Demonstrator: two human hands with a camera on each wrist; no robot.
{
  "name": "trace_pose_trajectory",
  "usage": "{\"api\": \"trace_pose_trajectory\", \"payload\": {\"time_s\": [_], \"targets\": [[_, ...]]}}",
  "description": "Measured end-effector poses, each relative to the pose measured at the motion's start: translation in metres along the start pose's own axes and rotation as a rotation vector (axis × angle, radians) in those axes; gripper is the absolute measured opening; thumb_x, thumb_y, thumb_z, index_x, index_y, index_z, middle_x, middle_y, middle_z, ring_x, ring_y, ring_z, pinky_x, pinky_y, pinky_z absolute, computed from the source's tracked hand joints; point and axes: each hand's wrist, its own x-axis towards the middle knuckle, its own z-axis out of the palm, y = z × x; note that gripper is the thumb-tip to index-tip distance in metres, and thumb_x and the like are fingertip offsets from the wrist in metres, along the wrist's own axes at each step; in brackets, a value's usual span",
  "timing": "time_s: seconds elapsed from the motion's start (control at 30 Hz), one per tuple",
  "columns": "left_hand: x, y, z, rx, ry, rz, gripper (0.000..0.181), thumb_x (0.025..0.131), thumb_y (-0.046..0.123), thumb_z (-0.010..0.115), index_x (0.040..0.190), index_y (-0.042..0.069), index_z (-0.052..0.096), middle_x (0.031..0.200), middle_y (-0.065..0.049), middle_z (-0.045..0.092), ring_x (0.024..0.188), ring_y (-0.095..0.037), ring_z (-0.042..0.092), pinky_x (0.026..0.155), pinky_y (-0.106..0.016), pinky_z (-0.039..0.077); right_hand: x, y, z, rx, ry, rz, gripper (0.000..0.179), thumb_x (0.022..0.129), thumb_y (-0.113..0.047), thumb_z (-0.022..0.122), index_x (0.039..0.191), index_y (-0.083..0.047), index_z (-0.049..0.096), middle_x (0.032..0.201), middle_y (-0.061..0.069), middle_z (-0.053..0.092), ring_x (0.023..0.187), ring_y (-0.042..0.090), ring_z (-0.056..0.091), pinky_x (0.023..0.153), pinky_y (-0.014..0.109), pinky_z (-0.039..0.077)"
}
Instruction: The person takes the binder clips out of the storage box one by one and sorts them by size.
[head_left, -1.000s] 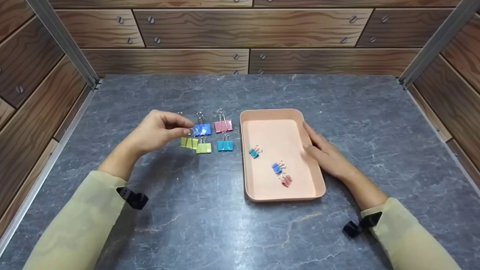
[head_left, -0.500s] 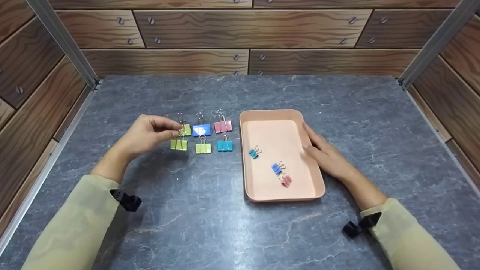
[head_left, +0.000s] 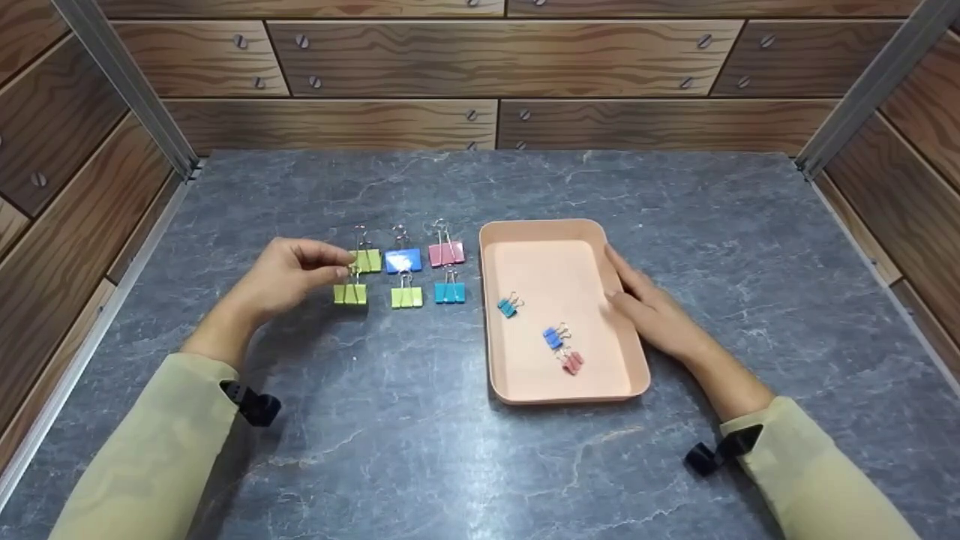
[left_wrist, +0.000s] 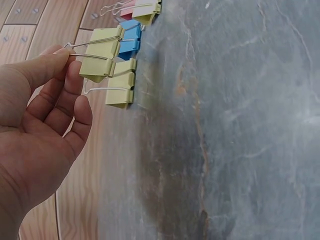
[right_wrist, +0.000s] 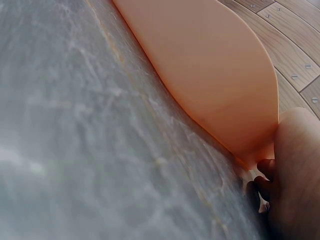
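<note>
My left hand [head_left: 274, 281] pinches a yellow-green binder clip [left_wrist: 99, 62] by its wire handles, between thumb and forefinger. That clip is at the left end of the front row in the head view. Just behind it lies another yellow-green binder clip [head_left: 367, 260], partly covered by my fingertips. To the right are a blue binder clip [head_left: 403, 260], a pink one, a third yellow-green clip [head_left: 407, 298] and a teal one. My right hand [head_left: 656, 319] grips the right wall of a peach tray [head_left: 555, 262], thumb over the rim and fingers along the outside.
Inside the tray lie a small teal clip [head_left: 509, 306], a small blue clip [head_left: 553, 337] and a small pink clip [head_left: 572, 363]. The grey marbled table [head_left: 375, 435] is bordered by wood-patterned walls [head_left: 495, 60] at the back and sides.
My left hand has carried the yellow-green clip leftward and slightly toward me, from beside the other front-row green clip to the row's left end. The right hand and tray stay put.
</note>
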Motion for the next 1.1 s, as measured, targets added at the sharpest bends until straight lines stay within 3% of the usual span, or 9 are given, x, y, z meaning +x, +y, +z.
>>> {"api": "trace_pose_trajectory", "payload": {"time_s": [0.2, 0.8, 1.1], "targets": [[0.002, -0.005, 0.004, -0.009, -0.001, 0.006, 0.027, 0.098, 0.006, 0.075, 0.123, -0.004, 0.075, 0.125, -0.018, 0.073, 0.099, -0.012, 0.069, 0.084, -0.022, 0.057, -0.001, 0.0, 0.0, -0.002, 0.001, 0.003, 0.066, 0.112, -0.035, 0.051, 0.17, -0.033, 0.02, 0.175, 0.011, 0.02, 0.16, 0.036, 0.016, 0.127, 0.062, 0.013], [0.006, -0.016, 0.013, 0.005, 0.003, 0.015, 0.026, 0.097, 0.005, 0.077, 0.121, -0.005, 0.076, 0.115, -0.018, 0.076, 0.093, -0.011, 0.067, 0.08, -0.02, 0.056, -0.001, 0.0, 0.0, -0.013, 0.001, 0.001, 0.067, 0.112, -0.035, 0.052, 0.17, -0.034, 0.02, 0.175, 0.012, 0.02, 0.16, 0.036, 0.017, 0.127, 0.061, 0.013], [0.009, -0.019, 0.014, -0.002, 0.002, -0.007, 0.026, 0.098, 0.004, 0.075, 0.122, -0.005, 0.075, 0.125, -0.021, 0.073, 0.099, -0.011, 0.067, 0.082, -0.019, 0.055, -0.001, -0.001, 0.0, 0.013, -0.008, 0.009, 0.067, 0.112, -0.036, 0.052, 0.171, -0.033, 0.019, 0.175, 0.014, 0.019, 0.16, 0.037, 0.016, 0.127, 0.062, 0.013]]}}
